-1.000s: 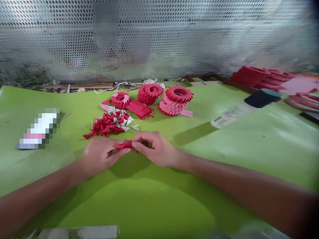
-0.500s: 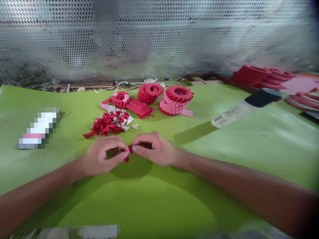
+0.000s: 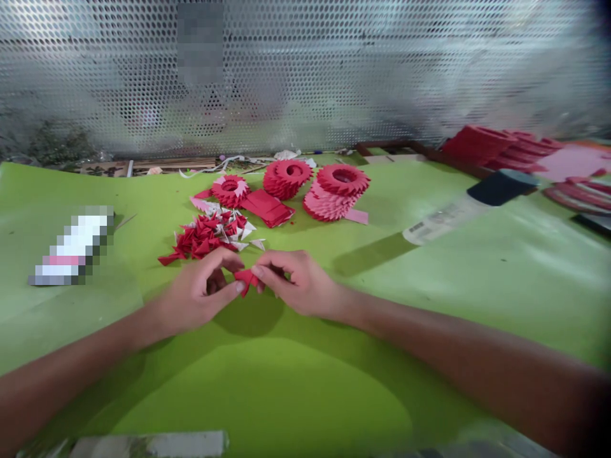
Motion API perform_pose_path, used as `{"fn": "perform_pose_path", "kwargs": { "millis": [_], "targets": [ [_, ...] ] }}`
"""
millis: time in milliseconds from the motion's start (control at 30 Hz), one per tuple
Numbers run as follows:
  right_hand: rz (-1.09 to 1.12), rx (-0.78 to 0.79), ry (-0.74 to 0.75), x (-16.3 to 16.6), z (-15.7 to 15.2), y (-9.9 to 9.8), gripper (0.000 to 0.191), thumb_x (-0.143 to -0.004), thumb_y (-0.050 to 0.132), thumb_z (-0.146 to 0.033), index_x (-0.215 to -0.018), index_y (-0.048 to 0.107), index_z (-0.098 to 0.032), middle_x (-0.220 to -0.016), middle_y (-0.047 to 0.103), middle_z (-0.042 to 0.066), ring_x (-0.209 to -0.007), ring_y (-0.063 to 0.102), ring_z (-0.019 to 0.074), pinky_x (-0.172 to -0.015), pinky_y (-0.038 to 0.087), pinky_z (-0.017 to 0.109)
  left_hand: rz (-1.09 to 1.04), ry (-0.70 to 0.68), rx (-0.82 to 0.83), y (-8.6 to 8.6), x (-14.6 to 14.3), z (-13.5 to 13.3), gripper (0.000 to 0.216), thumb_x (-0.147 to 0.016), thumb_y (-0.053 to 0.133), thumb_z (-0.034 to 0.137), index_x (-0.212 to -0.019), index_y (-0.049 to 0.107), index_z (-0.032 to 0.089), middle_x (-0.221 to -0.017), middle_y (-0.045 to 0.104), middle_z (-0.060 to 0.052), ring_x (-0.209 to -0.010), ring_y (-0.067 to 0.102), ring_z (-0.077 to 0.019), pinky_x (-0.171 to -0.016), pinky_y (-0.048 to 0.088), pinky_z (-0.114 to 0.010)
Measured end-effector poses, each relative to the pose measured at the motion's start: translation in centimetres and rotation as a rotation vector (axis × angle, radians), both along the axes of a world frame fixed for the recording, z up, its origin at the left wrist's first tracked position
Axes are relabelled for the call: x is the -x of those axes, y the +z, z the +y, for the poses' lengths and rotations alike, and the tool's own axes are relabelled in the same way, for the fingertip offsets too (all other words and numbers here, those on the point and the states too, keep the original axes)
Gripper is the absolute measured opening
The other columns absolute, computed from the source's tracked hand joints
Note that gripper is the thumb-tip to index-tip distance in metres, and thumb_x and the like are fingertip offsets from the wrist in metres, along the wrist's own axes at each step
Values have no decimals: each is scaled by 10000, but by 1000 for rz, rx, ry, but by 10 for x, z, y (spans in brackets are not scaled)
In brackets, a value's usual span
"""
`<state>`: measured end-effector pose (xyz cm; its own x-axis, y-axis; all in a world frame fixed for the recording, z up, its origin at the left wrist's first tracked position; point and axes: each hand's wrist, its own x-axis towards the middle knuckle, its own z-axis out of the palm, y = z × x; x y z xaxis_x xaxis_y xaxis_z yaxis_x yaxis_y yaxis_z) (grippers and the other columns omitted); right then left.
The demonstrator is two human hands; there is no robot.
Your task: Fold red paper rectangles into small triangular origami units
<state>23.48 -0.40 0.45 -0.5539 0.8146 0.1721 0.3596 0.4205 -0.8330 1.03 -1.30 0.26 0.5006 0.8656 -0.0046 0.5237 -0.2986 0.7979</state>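
My left hand (image 3: 198,294) and my right hand (image 3: 298,283) meet over the green table cover (image 3: 267,388), both pinching one small folded red paper piece (image 3: 247,278) between thumbs and fingertips. Just beyond the hands lies a heap of small folded red and white paper triangles (image 3: 207,234). Behind it stand rings built from such pieces: a small red and white ring (image 3: 230,190), a red ring (image 3: 287,177) and a taller pink and red ring stack (image 3: 337,191). A flat stack of red paper slips (image 3: 267,207) lies between the rings.
A glue bottle with a dark cap (image 3: 465,207) lies on its side at the right. More red paper rings and sheets (image 3: 501,152) sit at the far right. A blurred-out object (image 3: 71,248) rests at the left. A perforated metal screen (image 3: 334,70) backs the table.
Both hands stayed together working the red piece; it went from a longer strip to a smaller fold, and the hands shifted slightly up toward the heap of triangles.
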Motion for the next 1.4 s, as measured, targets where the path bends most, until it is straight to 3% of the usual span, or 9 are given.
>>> {"fn": "perform_pose_path", "kwargs": {
  "millis": [133,300,500,733,933,1067,1200,1333,1400],
  "targets": [
    [-5,20,-13,0,2,-2,242,-976,579,-315,-821,663,-150,-675,626,-9,-542,485,82,-497,334,213,40,-39,64,0,1,4,415,-986,465,524,-959,685,173,-767,676,-45,-500,490,-111,-409,301,-206],
    [-26,37,-24,1,2,-3,198,-966,603,-321,-865,662,-161,-702,629,-12,-568,492,91,-522,348,220,-47,-21,63,0,1,6,417,-972,490,544,-1015,690,181,-779,682,-49,-557,562,-136,-441,366,-212],
    [30,21,-68,2,-1,3,201,-974,572,-321,-874,639,-160,-756,645,12,-597,524,106,-545,386,231,33,-23,11,0,0,3,424,-980,492,559,-953,684,182,-719,663,-19,-502,505,-118,-412,307,-210],
    [-144,19,-17,1,4,-4,229,-979,568,-347,-904,674,-158,-709,660,7,-553,517,106,-489,328,229,61,-28,-39,-3,1,4,436,-1011,439,518,-840,660,183,-647,613,-1,-501,483,-126,-439,307,-223],
    [-74,5,-12,1,2,-3,243,-973,591,-339,-821,646,-157,-684,640,-4,-562,516,96,-514,339,228,41,29,-12,-2,-1,2,404,-989,488,530,-1094,677,188,-737,675,-22,-540,560,-145,-436,368,-222],
    [-40,97,-12,2,2,-3,270,-974,581,-387,-825,621,-166,-673,613,-15,-552,496,96,-488,340,224,28,54,23,0,-1,4,455,-969,491,588,-1007,674,173,-696,665,-25,-552,611,-164,-452,414,-232],
    [-128,124,4,3,4,-4,234,-967,575,-377,-866,633,-174,-703,638,-9,-556,518,104,-474,336,224,69,23,-16,2,-2,6,416,-1002,456,508,-957,691,167,-599,633,-2,-489,575,-149,-445,378,-229],
    [-164,133,15,3,3,-2,245,-960,584,-401,-885,652,-178,-708,639,-9,-561,528,108,-476,343,225,79,1,-71,1,-3,6,359,-998,495,457,-919,699,173,-704,693,-19,-523,574,-141,-461,375,-228],
    [-174,144,10,3,2,-1,266,-969,574,-409,-875,659,-175,-703,639,-5,-563,526,107,-478,339,225,64,2,-65,-1,-4,6,356,-993,510,479,-991,695,176,-775,718,-36,-570,601,-151,-472,393,-232]
  ]
}}
